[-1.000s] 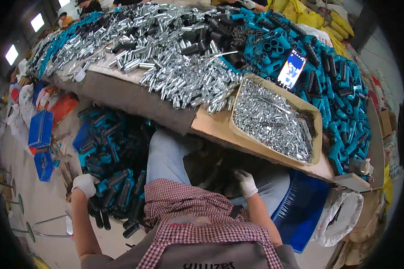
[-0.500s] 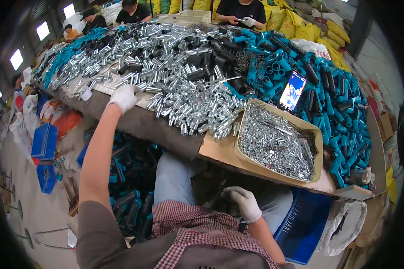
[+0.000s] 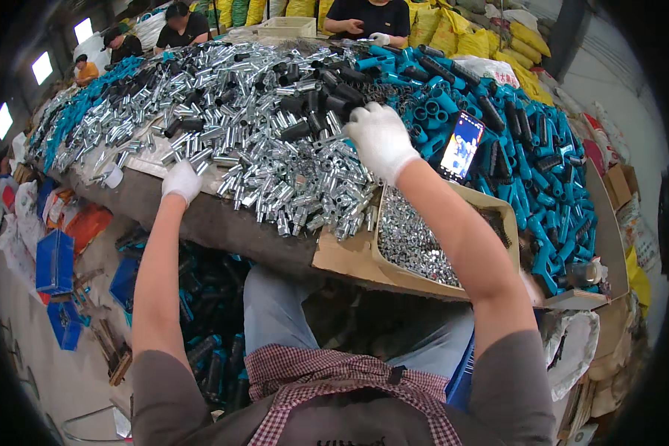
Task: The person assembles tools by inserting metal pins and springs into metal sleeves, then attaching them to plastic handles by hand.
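Nearest, the left hand rests its gloved fingers curled on the desk edge, just short of the silver tubes; whether they grip one, I cannot tell. Farther, the right hand presses spread fingers into the tubes, beside the phone.

Soft daylight enters from bright windows at the far left, and the heap of silver metal tubes glints with small highlights. Beneath the worktop lies deep shadow. Fisheye bending curves the edges, with black vignette corners.
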Demonstrator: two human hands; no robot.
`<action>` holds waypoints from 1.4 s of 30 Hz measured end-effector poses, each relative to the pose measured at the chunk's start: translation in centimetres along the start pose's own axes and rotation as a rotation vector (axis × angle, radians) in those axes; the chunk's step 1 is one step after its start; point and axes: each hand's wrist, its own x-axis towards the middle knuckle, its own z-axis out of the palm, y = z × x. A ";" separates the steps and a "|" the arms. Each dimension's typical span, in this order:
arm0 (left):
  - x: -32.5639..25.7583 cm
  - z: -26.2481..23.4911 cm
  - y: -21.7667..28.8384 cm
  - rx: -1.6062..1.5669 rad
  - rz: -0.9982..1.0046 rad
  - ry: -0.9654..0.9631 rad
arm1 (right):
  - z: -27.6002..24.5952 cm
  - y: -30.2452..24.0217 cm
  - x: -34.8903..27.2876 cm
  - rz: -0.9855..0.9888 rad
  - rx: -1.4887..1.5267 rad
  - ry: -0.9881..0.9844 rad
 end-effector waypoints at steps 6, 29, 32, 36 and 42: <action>-8.2 0.3 -3.5 -1.030 0.001 0.150 | 3.9 -2.4 5.7 -0.070 -0.142 -0.370; -26.6 -0.8 8.9 -1.027 0.386 -0.296 | -6.0 -3.5 -12.7 0.302 0.524 0.076; -27.5 -0.7 9.9 -0.983 0.418 -0.353 | -9.0 -6.8 -16.4 0.156 0.695 -0.113; -28.7 -1.5 10.8 -0.786 0.686 -0.388 | -10.2 -9.2 -19.3 0.073 0.702 -0.118; -29.9 -0.5 11.9 -0.628 0.823 -0.513 | -11.3 -10.7 -20.0 0.146 1.040 -0.273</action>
